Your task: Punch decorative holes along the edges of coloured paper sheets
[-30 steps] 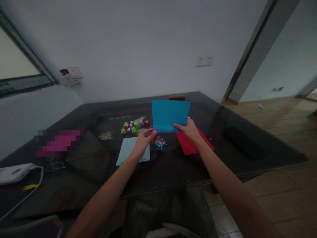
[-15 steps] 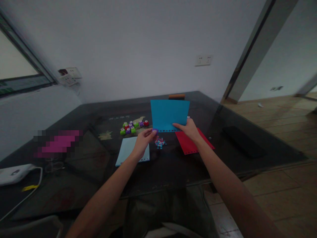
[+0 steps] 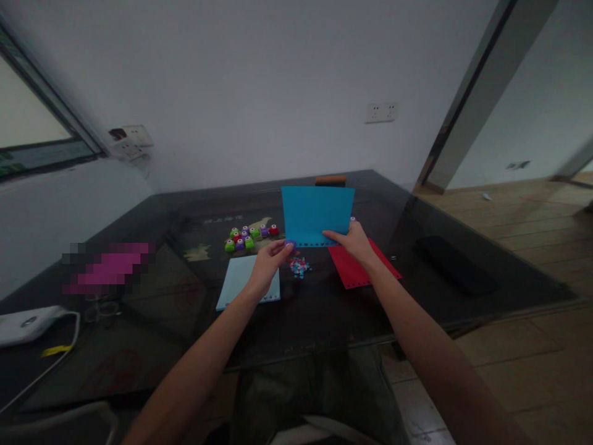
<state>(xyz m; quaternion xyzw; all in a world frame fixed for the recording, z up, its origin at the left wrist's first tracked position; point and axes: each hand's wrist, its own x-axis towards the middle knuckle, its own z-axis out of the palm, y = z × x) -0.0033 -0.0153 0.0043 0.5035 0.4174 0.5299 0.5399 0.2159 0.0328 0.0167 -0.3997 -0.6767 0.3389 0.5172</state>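
My right hand (image 3: 354,242) grips a blue sheet (image 3: 317,213) by its lower right part, thumb on the near face. The sheet stands raised, with small holes along its bottom edge. At its lower left corner, my left hand (image 3: 273,258) is closed on a small purple punch (image 3: 290,245). Just below lie small blue, pink and white paper bits (image 3: 300,267). A light blue stack of sheets (image 3: 236,281) lies partly under my left forearm. Red paper (image 3: 349,269), also with holes along its near edge, lies beneath my right wrist.
Several green, red and purple punches (image 3: 245,238) stand together left of the blue sheet. A black case (image 3: 456,266) lies on the dark table (image 3: 315,321) at right. At left are a blurred pink object (image 3: 111,267), glasses (image 3: 102,309) and a white cabled device (image 3: 28,326).
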